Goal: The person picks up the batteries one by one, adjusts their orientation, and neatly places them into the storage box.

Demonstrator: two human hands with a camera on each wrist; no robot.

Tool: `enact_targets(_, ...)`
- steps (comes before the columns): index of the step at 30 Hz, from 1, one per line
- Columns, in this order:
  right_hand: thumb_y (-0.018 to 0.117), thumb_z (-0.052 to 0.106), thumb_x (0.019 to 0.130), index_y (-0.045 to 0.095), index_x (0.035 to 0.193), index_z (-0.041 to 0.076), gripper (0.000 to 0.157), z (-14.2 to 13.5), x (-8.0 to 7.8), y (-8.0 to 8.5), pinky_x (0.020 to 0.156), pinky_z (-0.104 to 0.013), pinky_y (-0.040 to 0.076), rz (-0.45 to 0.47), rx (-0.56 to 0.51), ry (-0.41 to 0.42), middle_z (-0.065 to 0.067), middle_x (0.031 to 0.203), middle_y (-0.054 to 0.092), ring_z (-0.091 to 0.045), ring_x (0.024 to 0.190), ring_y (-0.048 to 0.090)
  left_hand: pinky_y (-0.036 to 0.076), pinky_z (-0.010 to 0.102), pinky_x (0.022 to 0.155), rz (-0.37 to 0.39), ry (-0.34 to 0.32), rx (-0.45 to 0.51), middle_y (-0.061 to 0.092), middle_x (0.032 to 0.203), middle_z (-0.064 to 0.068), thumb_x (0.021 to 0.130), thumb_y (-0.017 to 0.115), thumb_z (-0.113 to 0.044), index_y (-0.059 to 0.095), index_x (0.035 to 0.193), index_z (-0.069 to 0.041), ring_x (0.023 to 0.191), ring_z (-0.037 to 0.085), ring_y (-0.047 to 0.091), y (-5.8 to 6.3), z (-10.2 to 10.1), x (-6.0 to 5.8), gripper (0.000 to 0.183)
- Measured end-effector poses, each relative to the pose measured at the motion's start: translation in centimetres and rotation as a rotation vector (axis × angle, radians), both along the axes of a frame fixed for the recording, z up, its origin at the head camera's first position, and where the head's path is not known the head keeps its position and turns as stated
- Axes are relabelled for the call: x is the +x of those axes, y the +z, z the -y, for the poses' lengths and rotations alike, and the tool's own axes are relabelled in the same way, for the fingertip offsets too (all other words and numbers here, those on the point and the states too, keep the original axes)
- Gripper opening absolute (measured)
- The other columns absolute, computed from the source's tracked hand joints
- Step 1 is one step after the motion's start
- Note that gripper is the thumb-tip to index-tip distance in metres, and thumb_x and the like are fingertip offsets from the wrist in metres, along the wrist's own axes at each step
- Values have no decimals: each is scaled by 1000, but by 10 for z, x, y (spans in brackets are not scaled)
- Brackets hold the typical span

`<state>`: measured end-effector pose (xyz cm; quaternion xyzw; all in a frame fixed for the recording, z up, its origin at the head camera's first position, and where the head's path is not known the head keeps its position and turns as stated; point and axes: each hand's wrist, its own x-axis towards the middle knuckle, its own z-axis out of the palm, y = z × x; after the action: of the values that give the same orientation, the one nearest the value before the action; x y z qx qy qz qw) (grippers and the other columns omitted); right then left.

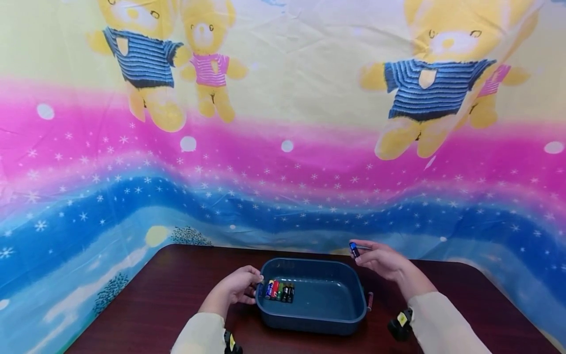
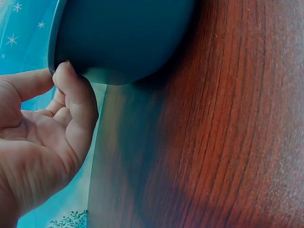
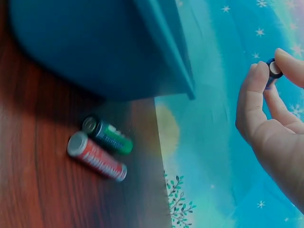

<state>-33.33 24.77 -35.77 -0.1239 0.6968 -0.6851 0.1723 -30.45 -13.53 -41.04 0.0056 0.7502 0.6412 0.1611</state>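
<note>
A dark blue-grey plastic bin [image 1: 314, 325] stands on the table. My left hand [image 1: 240, 286] pinches its left rim between thumb and fingers. Inside the bin, against the left end, several batteries [image 1: 280, 291] lie side by side in a row, with blue, red, green and black wrappers. Up above the table, beyond the bin's back right corner, my right hand [image 1: 383, 261] holds a blue and black battery [image 1: 354, 250] between thumb and fingertips. Close to the bin's right side, a red battery [image 3: 98, 157] and a green battery [image 3: 108, 137] lie together on the tabletop.
The dark red-brown wooden table [image 1: 185, 275] has its back edge right behind the bin. A printed cloth [image 1: 287, 172] with teddy bears and snowflakes hangs behind and around it. Each wrist wears a small black device [image 1: 400, 324].
</note>
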Motion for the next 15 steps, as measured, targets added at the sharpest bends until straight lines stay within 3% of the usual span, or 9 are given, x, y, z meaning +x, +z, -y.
enact_targets(9, 58, -6, 84, 18, 144, -5, 72, 13, -8, 5, 93, -29, 43, 20, -31, 16, -26, 142, 24, -19, 113, 46, 51, 26, 54, 0, -1, 11, 50, 83, 12, 93, 50, -11, 47, 100, -6, 60, 15, 46, -1, 0, -1, 10)
enact_targets(15, 57, -6, 85, 20, 143, -6, 69, 24, -13, 4, 92, -28, 43, 18, -44, 39, -24, 140, 29, -18, 114, 46, 51, 26, 54, 5, 2, 9, 51, 84, 12, 93, 51, -11, 47, 101, -6, 60, 15, 47, -2, 0, -2, 11)
